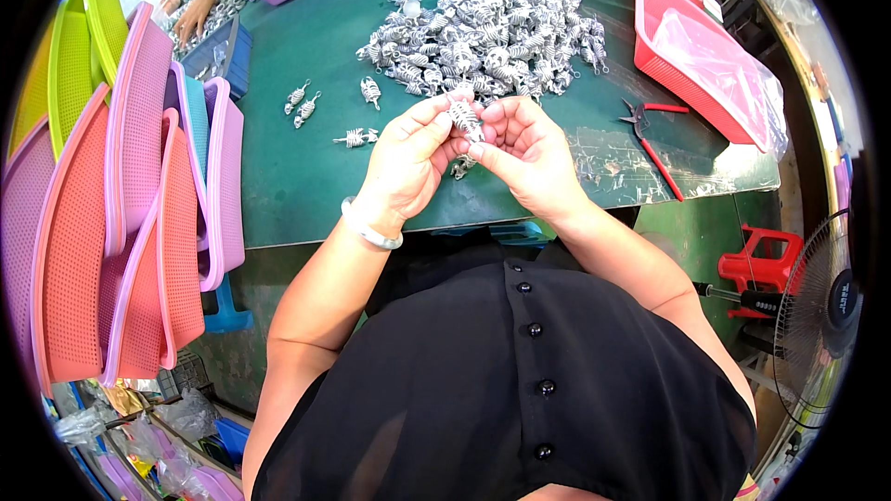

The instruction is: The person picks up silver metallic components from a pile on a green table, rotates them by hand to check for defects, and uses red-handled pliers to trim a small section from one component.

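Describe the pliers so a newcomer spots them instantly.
On the green table, go right from the heap of metal pieces toward the nearer red basket. Just short of it lie the pliers, set apart by dark jaws and splayed red handles.

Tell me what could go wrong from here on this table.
The silver ribbed piece held in the fingers of the left hand and right hand could slip and get lost among similar pieces in the pile just beyond.

The red-handled pliers lie with one handle at the front edge of the green table, so a bump might knock them off.

The loose piece beside the left hand could be brushed aside.
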`<state>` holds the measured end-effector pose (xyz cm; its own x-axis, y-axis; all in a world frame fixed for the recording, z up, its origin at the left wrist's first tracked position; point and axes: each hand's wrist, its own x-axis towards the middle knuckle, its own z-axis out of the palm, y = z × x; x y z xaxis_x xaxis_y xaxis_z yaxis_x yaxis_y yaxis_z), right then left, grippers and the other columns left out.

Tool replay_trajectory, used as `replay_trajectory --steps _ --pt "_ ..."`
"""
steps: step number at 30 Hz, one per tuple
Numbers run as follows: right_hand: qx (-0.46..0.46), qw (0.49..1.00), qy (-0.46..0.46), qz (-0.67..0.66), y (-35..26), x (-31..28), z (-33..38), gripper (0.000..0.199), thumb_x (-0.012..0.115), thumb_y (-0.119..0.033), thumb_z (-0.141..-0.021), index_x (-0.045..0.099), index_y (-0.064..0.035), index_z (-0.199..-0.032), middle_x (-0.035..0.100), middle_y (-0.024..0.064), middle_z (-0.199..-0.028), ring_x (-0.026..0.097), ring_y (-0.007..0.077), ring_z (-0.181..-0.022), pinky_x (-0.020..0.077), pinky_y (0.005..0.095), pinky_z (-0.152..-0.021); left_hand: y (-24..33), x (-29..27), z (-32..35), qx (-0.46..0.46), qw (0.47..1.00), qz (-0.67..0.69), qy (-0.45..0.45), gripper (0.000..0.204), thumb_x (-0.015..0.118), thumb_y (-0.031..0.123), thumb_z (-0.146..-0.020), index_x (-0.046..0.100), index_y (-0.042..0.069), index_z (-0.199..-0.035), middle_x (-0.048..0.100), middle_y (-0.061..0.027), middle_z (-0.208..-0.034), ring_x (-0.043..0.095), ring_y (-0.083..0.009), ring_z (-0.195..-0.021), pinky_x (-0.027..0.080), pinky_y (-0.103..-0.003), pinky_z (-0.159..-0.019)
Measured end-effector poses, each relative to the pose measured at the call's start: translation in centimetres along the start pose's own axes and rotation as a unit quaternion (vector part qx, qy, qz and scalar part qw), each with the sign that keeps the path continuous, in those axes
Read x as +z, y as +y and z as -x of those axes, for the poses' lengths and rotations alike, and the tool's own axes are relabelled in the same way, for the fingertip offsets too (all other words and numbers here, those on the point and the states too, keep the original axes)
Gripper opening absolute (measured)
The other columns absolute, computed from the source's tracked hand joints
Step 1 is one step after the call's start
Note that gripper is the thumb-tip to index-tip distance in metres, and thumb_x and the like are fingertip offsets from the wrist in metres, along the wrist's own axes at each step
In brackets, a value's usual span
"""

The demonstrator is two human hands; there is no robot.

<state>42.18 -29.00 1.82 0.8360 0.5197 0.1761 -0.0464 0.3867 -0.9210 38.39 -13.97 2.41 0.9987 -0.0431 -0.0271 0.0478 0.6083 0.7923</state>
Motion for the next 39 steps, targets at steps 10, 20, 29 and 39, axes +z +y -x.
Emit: replay_trajectory --steps 10,20,29,39 --pt "0.003 1.0 0.003 0.014 0.3 0.1 0.1 0.026 0.062 0.004 -0.076 0.047 -0.0037 -0.095 0.053 -0.0004 -0.082 0.05 0.0037 -0.074 0.0432 0.0185 -0.068 -0.1 0.1 0.1 0.002 1.0 0.007 0.016 0.026 0.044 0.006 -0.089 0.051 -0.003 -0.113 0.059 -0.0092 -0.1 0.057 -0.0144 -0.085 0.047 -0.025 -0.073" --pt "0.008 0.999 -0.008 0.041 0.5 0.8 0.3 0.025 0.062 0.003 -0.076 0.047 -0.0036 -0.095 0.051 -0.0016 -0.081 0.047 0.0025 -0.071 0.0414 0.0169 -0.065 0.5 0.6 1.4 0.001 0.999 -0.023 0.036 0.039 0.05 -0.007 -0.079 0.046 -0.004 -0.118 0.056 -0.008 -0.101 0.055 -0.0123 -0.089 0.046 -0.025 -0.078" --pt "0.004 0.994 -0.061 0.089 0.6 2.4 1.0 0.024 0.062 0.002 -0.076 0.046 -0.0036 -0.094 0.049 -0.0019 -0.078 0.045 0.0024 -0.069 0.0391 0.0174 -0.06 1.1 0.5 4.1 0.021 0.997 -0.035 0.067 0.044 0.054 -0.005 -0.077 0.046 -0.001 -0.12 0.056 -0.0062 -0.101 0.055 -0.0131 -0.089 0.044 -0.028 -0.081" --pt "-0.081 0.952 -0.089 0.28 1.1 1.9 2.5 0.02 0.059 -0.001 -0.078 0.051 -0.0015 -0.097 0.053 0.0013 -0.073 0.047 0.005 -0.062 0.0397 0.0189 -0.055 3.5 -0.5 8.9 0.121 0.981 -0.098 0.117 0.043 0.053 -0.004 -0.078 0.046 0.0 -0.12 0.056 -0.0073 -0.101 0.053 -0.0104 -0.087 0.043 -0.024 -0.077"
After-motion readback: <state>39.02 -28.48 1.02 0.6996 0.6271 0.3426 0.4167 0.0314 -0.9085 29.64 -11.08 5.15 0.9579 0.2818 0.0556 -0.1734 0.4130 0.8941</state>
